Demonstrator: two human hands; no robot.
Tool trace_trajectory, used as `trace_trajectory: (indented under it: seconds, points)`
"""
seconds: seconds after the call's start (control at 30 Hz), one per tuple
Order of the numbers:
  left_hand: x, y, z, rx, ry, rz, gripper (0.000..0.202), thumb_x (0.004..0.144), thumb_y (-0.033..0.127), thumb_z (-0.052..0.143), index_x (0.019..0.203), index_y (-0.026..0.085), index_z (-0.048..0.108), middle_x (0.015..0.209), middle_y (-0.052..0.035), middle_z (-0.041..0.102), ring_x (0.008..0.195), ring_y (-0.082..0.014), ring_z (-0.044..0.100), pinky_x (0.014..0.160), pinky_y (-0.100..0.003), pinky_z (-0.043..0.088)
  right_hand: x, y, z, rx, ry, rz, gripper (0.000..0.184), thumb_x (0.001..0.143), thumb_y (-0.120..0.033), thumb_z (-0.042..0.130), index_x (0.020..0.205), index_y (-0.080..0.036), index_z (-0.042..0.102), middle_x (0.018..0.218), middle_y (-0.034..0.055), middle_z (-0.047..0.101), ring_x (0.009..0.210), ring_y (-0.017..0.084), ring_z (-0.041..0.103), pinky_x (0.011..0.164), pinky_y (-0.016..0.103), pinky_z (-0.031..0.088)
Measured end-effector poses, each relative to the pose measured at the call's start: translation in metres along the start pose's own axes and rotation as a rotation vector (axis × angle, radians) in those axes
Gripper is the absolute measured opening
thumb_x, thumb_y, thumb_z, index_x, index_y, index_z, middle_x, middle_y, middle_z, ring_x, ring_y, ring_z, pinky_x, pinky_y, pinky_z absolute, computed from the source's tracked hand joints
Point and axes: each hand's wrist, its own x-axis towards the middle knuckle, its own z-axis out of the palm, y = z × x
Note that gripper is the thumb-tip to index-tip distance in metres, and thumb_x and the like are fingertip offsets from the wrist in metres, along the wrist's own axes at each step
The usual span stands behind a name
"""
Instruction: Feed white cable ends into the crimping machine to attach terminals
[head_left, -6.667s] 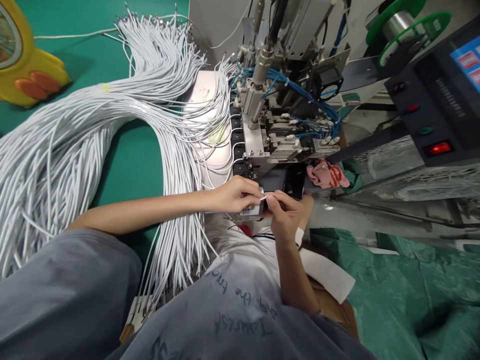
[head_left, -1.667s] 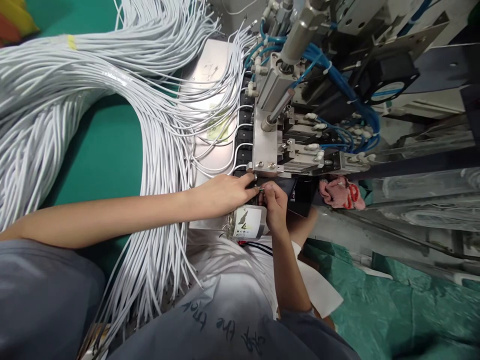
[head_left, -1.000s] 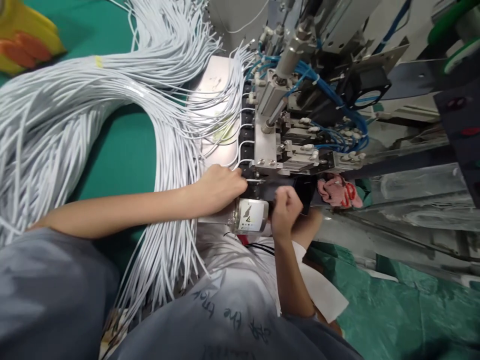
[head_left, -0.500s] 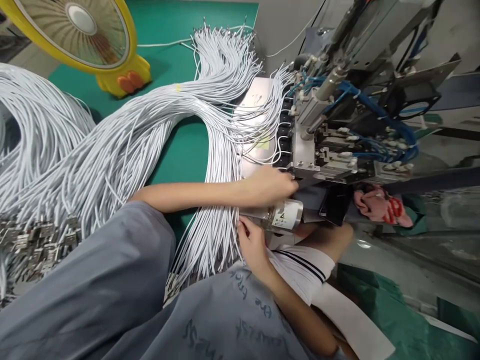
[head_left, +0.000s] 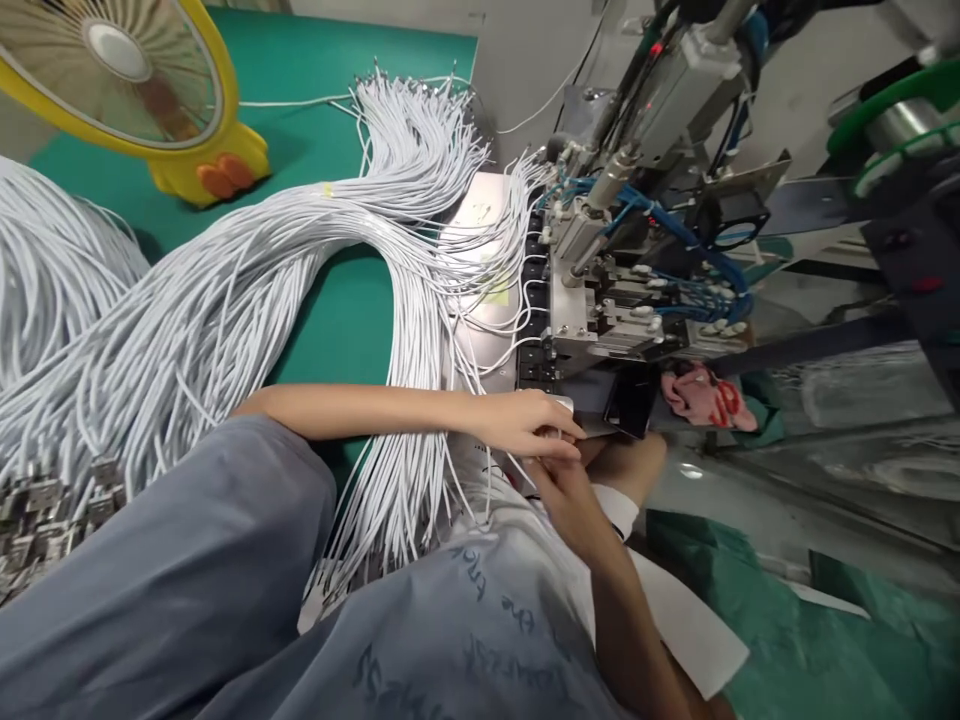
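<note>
My left hand (head_left: pixel 529 425) reaches in from the left across a thick bundle of white cables (head_left: pixel 420 330), its fingers bent down against my right hand. What its fingertips hold is hidden. My right hand (head_left: pixel 566 490) is closed just below, with a white cable (head_left: pixel 517 468) running into its fingers. The cable's tip does not show. Just above the hands is a row of black slots (head_left: pixel 534 300) along the front of a metal machine (head_left: pixel 574 310), with several white cable ends leading into it. A labelled jar, partly covered, lies behind my left hand.
A yellow fan (head_left: pixel 210 170) stands on the green mat (head_left: pixel 300 50) at the far left. More cables with metal connectors (head_left: pixel 60 520) hang at the left. A dark phone (head_left: pixel 630 400) and a pink cloth (head_left: pixel 705 395) lie right of the hands. A green spool (head_left: pixel 900 120) is at the upper right.
My left hand has come away from the machine's slots and moved down to my right hand. My right hand has moved right and up, and the two now meet. The view has shifted somewhat.
</note>
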Motion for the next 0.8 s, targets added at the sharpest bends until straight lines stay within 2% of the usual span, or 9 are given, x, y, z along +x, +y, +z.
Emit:
trace_trajectory:
  seconds: [0.1, 0.17, 0.33, 0.43, 0.53, 0.6, 0.63, 0.7, 0.8]
  points:
    - [0.000, -0.001, 0.000, -0.073, -0.004, -0.065, 0.033, 0.089, 0.037, 0.055, 0.106, 0.011, 0.065, 0.097, -0.0108, 0.067, 0.073, -0.0125, 0.061, 0.067, -0.021, 0.046, -0.006, -0.001, -0.026, -0.054, 0.011, 0.057, 0.032, 0.090, -0.038, 0.044, 0.078, -0.015, 0.063, 0.068, 0.0017, 0.062, 0.066, 0.017, 0.054, 0.061, 0.025, 0.040]
    - [0.000, -0.003, 0.001, -0.086, 0.018, -0.077, 0.032, 0.086, 0.034, 0.058, 0.106, 0.010, 0.065, 0.095, -0.0105, 0.066, 0.073, -0.0123, 0.060, 0.065, -0.021, 0.046, -0.009, -0.006, -0.033, -0.109, 0.055, 0.081, 0.034, 0.090, -0.040, 0.044, 0.072, -0.015, 0.060, 0.062, -0.0011, 0.056, 0.060, 0.013, 0.047, 0.055, 0.024, 0.032]
    - [0.001, -0.004, 0.004, -0.072, 0.067, 0.044, 0.029, 0.089, 0.026, 0.054, 0.105, 0.006, 0.067, 0.086, -0.0115, 0.065, 0.081, -0.0145, 0.061, 0.073, -0.022, 0.047, -0.010, -0.019, -0.030, -0.166, 0.097, 0.138, 0.032, 0.089, -0.038, 0.046, 0.071, -0.015, 0.060, 0.059, -0.0023, 0.053, 0.058, 0.011, 0.044, 0.054, 0.023, 0.030]
    - [0.000, 0.000, 0.004, 0.049, 0.029, 0.093, 0.029, 0.091, 0.024, 0.050, 0.107, 0.005, 0.065, 0.086, -0.0120, 0.064, 0.079, -0.0152, 0.060, 0.071, -0.023, 0.046, -0.012, -0.024, -0.030, -0.220, 0.081, 0.158, 0.035, 0.088, -0.037, 0.048, 0.064, -0.014, 0.060, 0.057, -0.0008, 0.055, 0.056, 0.011, 0.046, 0.052, 0.024, 0.029]
    - [-0.002, 0.000, 0.005, 0.158, -0.012, 0.113, 0.030, 0.092, 0.024, 0.046, 0.111, 0.009, 0.064, 0.089, -0.0116, 0.064, 0.078, -0.0151, 0.060, 0.067, -0.023, 0.046, -0.017, -0.026, -0.040, -0.239, 0.044, 0.160, 0.039, 0.087, -0.039, 0.048, 0.060, -0.014, 0.060, 0.053, 0.0004, 0.055, 0.052, 0.012, 0.046, 0.050, 0.025, 0.029]
    - [-0.003, -0.002, 0.006, 0.171, 0.012, 0.133, 0.030, 0.093, 0.023, 0.044, 0.110, 0.009, 0.064, 0.087, -0.0107, 0.064, 0.076, -0.0143, 0.060, 0.064, -0.022, 0.044, -0.022, -0.022, -0.049, -0.183, 0.030, 0.166, 0.034, 0.086, -0.039, 0.052, 0.067, -0.015, 0.065, 0.058, 0.0015, 0.061, 0.054, 0.013, 0.050, 0.052, 0.025, 0.034]
    - [-0.004, -0.003, 0.007, 0.167, 0.037, 0.144, 0.030, 0.094, 0.023, 0.043, 0.109, 0.009, 0.064, 0.085, -0.0102, 0.063, 0.075, -0.0139, 0.059, 0.063, -0.022, 0.044, -0.025, -0.019, -0.054, -0.131, 0.056, 0.170, 0.028, 0.084, -0.038, 0.055, 0.074, -0.015, 0.068, 0.064, 0.0024, 0.065, 0.058, 0.014, 0.054, 0.055, 0.025, 0.039]
    - [-0.005, -0.006, 0.008, 0.156, 0.105, 0.157, 0.030, 0.094, 0.024, 0.042, 0.108, 0.010, 0.064, 0.083, -0.0093, 0.063, 0.073, -0.0132, 0.059, 0.061, -0.021, 0.043, -0.026, -0.011, -0.058, 0.039, 0.197, 0.148, 0.018, 0.077, -0.033, 0.065, 0.086, -0.018, 0.070, 0.078, 0.0036, 0.070, 0.068, 0.017, 0.060, 0.064, 0.028, 0.046]
    - [-0.006, -0.005, 0.008, 0.151, 0.206, 0.122, 0.029, 0.095, 0.025, 0.039, 0.102, 0.012, 0.064, 0.081, -0.0078, 0.062, 0.072, -0.0127, 0.058, 0.063, -0.021, 0.043, -0.023, 0.002, -0.051, 0.406, 0.450, 0.015, 0.020, 0.069, -0.028, 0.073, 0.087, -0.022, 0.068, 0.081, 0.0027, 0.069, 0.073, 0.018, 0.064, 0.069, 0.031, 0.052]
